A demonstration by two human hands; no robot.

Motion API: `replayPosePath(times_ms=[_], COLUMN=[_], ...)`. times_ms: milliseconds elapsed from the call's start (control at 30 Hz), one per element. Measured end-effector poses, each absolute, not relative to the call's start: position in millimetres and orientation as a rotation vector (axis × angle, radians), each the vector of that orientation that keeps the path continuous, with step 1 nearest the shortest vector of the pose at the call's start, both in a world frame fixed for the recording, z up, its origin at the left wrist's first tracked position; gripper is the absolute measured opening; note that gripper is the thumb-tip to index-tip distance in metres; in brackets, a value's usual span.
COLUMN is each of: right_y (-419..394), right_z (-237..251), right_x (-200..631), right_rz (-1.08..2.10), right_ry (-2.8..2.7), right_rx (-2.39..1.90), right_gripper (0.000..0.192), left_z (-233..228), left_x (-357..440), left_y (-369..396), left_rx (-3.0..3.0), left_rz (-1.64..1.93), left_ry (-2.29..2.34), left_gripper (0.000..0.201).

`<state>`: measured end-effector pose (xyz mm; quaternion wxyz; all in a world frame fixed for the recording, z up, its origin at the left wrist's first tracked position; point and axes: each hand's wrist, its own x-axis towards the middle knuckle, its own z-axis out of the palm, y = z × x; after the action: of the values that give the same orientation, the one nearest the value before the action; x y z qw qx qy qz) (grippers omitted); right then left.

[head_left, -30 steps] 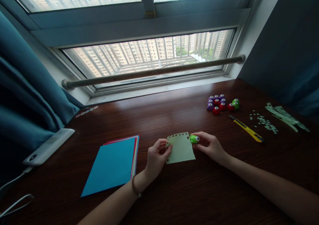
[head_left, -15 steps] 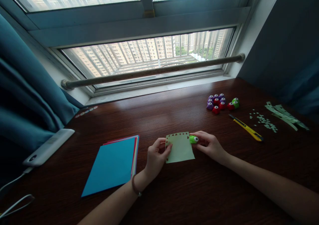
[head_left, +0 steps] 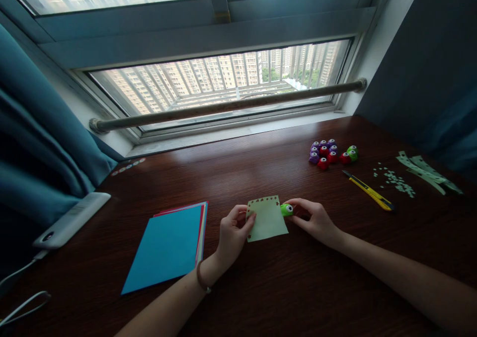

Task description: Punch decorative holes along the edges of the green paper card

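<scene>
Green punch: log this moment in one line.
left hand: holds pale green paper | right hand: green punch at paper's right edge | desk

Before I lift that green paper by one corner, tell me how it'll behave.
The green paper looks thin, so it would probably droop. It is small and likely very light. The punched holes along its top edge may tear if tugged. The left hand pins it while the right hand holds the punch.

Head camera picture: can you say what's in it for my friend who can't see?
The left hand holds a pale green paper while the right hand presses a green punch on its edge. Coloured paper lies left.
</scene>
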<state>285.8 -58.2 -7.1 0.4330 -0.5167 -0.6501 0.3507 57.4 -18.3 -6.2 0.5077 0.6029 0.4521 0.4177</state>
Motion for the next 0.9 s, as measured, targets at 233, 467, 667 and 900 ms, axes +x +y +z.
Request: replayPosePath(times_ms=[233,467,667,900], right_y=[-57.6,-58.0,-58.6,-58.5], right_z=[-10.2,-11.1,-9.3,-4.3], right_x=[286.5,286.9,287.5,285.9], right_rz=[0.829,0.849,0.905,0.897], right_ry=[-1.62,-1.577,-1.583,-1.606], right_rx=[-1.306,-1.315,-1.301,-1.182], right_gripper=[0.029,0.029,0.03,0.025], left_z=[-5.6,-3.3,-3.1,-4.4], left_x=[57.5,58.1,58.7,58.3], left_y=[-18.0,-17.7,-17.2,-15.1], left_rx=[1.414,1.369,1.359,1.34], left_rz=[0.989,0.981,0.988,0.991], left_ry=[1.047,1.022,1.023,1.017], left_gripper=[0.017,0.019,0.019,0.018])
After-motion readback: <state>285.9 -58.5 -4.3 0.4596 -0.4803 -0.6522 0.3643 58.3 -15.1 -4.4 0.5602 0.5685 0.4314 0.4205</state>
